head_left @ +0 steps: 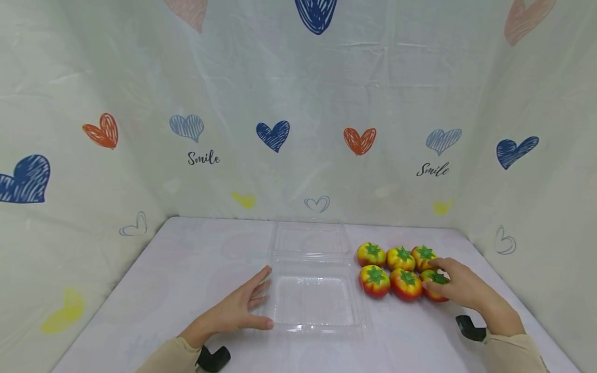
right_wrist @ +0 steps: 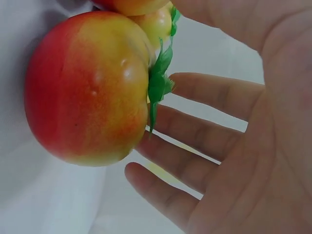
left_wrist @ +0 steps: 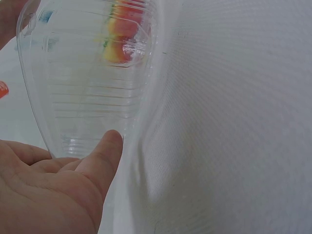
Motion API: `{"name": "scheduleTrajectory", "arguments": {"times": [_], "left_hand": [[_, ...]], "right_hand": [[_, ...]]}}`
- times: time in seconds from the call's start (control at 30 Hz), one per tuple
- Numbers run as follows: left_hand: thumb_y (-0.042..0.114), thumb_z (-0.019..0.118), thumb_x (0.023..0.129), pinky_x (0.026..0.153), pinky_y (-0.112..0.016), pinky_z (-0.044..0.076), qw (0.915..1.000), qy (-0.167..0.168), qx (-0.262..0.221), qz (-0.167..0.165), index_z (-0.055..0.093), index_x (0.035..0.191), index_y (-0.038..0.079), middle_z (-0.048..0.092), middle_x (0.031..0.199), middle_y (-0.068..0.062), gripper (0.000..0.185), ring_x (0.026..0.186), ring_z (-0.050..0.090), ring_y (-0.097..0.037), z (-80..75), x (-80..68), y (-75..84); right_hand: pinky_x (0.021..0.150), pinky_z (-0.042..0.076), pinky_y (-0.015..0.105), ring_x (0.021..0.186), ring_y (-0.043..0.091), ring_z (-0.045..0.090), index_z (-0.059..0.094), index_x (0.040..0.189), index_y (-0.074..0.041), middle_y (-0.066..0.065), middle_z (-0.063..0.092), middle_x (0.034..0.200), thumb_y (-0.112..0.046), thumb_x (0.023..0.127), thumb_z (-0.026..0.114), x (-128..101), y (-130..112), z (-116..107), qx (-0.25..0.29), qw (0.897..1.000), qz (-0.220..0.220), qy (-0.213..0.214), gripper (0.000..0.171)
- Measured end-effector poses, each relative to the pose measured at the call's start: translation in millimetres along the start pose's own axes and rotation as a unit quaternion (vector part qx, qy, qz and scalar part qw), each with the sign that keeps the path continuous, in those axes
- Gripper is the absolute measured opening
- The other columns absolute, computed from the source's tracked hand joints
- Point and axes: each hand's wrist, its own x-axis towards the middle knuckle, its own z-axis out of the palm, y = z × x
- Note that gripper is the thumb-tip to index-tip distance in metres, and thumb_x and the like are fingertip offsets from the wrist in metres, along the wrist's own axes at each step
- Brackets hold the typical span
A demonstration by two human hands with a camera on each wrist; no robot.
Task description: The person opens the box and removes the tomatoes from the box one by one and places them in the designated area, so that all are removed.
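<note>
A clear plastic clamshell container (head_left: 312,300) lies with its lid (head_left: 308,241) folded back away from the person. At its left edge is the left hand (head_left: 228,313), thumb and fingers spread apart; the left wrist view shows the thumb right at the wall of the container (left_wrist: 87,102). Several red-and-yellow tomatoes with green leafy tops sit to the container's right in two rows. Over the front right tomato (head_left: 432,297) reaches the right hand (head_left: 462,285). In the right wrist view its fingers extend nearly straight beside the green top of that tomato (right_wrist: 87,97).
The other tomatoes, such as the front middle one (head_left: 406,286) and front left one (head_left: 374,282), stand close together. A white cloth covers the table (head_left: 200,259). Behind and at both sides hangs a pale curtain (head_left: 317,77) printed with hearts.
</note>
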Motion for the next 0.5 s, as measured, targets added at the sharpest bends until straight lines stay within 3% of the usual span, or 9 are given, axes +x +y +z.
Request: {"name": "scheduleTrajectory", "arguments": {"times": [0.27,0.5], "left_hand": [[0.019,0.081,0.078,0.107,-0.033,0.036,1.0,-0.001,-0.004,0.0,-0.003,0.153,0.006,-0.003,0.159,-0.016,0.113,0.138,0.025,-0.043,-1.5,0.2,0.1],[0.018,0.08,0.079,0.107,-0.034,0.035,1.0,0.001,0.004,-0.002,-0.002,0.153,0.005,-0.003,0.159,-0.017,0.112,0.138,0.026,-0.043,-0.9,-0.6,-0.5]], "right_hand": [[0.091,0.04,0.067,0.113,0.048,0.049,0.056,0.123,0.006,0.03,0.054,0.123,-0.042,0.088,0.066,0,-9,-4,-0.018,0.999,0.0,0.037,0.061],[0.092,0.041,0.066,0.112,0.046,0.051,0.06,0.118,0.003,0.025,0.058,0.12,-0.044,0.089,0.064,4,-14,0,-0.008,0.998,-0.008,0.06,0.055]]}}
